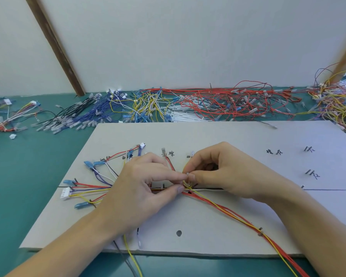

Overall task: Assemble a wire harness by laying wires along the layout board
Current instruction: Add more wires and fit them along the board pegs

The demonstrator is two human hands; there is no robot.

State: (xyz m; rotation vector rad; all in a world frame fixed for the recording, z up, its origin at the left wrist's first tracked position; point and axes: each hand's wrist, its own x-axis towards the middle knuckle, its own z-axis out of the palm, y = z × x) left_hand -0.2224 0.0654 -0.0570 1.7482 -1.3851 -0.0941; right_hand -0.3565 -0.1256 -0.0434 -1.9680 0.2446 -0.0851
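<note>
A grey layout board [218, 136] lies on the green table with handwritten marks and short pegs. A bundle of red, yellow, purple and white wires [92, 189] runs along its middle line, fanning out at the left to blue terminals and a white connector [66, 193]. Red and yellow wires [238, 216] trail off toward the lower right. My left hand [140, 188] and my right hand [222, 172] meet over the bundle's middle, both pinching a small white cable tie [188, 174] wrapped on the wires.
Along the back of the table lie heaps of loose wires: black and blue [84, 114], yellow and white [148, 104], red [228, 100], mixed yellow and red [336, 100]. White cable ties [180, 114] lie there too. A wooden post [54, 45] leans on the wall.
</note>
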